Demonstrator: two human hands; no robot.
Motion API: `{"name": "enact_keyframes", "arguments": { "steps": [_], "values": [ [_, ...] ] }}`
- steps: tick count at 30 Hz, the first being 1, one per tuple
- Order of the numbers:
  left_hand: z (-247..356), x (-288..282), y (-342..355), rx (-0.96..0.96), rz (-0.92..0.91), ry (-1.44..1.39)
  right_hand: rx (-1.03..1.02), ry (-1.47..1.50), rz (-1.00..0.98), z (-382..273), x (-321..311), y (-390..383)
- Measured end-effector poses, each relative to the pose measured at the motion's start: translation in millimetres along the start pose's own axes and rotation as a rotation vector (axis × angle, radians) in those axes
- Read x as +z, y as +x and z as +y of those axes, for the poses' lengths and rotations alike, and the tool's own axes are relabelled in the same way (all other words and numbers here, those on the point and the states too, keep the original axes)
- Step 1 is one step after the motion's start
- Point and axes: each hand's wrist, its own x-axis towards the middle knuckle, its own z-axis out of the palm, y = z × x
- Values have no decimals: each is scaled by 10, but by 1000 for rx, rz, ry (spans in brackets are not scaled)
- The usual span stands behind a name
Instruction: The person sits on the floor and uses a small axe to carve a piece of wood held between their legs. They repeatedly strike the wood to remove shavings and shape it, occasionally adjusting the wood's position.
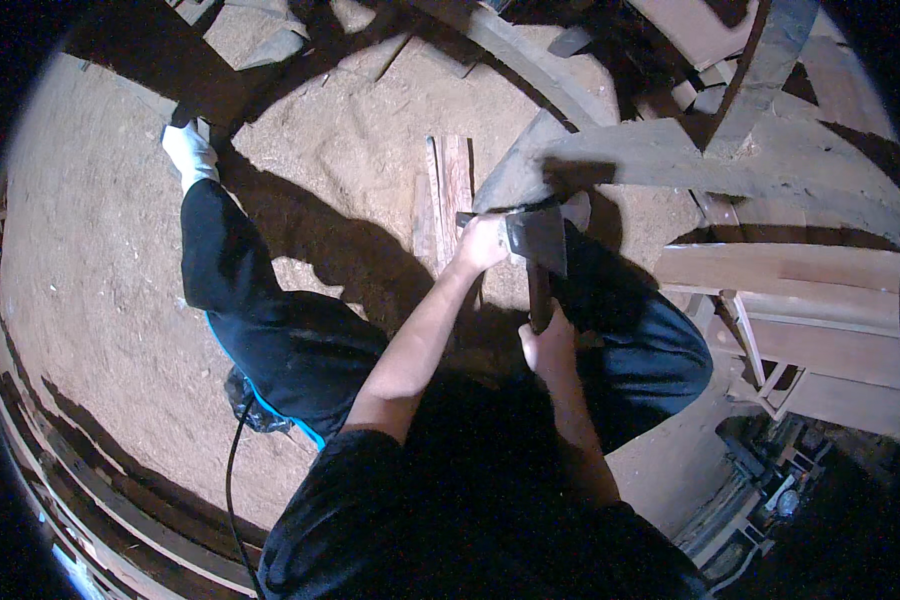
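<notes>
My right hand [550,345] is closed round the wooden handle of a hatchet [537,238], its broad metal head upright in front of my lap. Just left of that head, my left hand [482,243] is curled closed. A short dark end pokes out on the left side of its fingers; the hatchet head and the hand hide the rest, so I cannot make out what it is. Beyond the left hand, a reddish split piece of wood [455,180] lies on the ground. A large curved timber [660,160] reaches in from the right, close beyond the hatchet.
My left leg stretches out to a white-covered foot [189,153]; my right knee [675,365] is bent. Stacked boards [790,270] lie at the right, and metal machinery [770,490] at the lower right. A black cable [232,475] runs past my left side.
</notes>
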Motion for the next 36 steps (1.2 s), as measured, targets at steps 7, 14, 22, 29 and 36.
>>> {"name": "enact_keyframes", "arguments": {
  "steps": [7, 14, 22, 29, 36],
  "values": [
    [16, -67, -26, 104, -20, -51, 180, 208, -121, -138, -48, -28],
    [-8, 16, -33, 129, 50, -35, 178, 450, -96, 149, 169, -26],
    [-61, -32, -35, 77, 50, -66, 68, 467, -37, 106, 130, 32],
    [214, -929, 71, -29, 83, -40, 171, 618, -147, -128, -34, 107],
    [2500, -2243, -21, 526, 608, 91, 243, 703, -207, -42, -152, 173]
  ]
}}
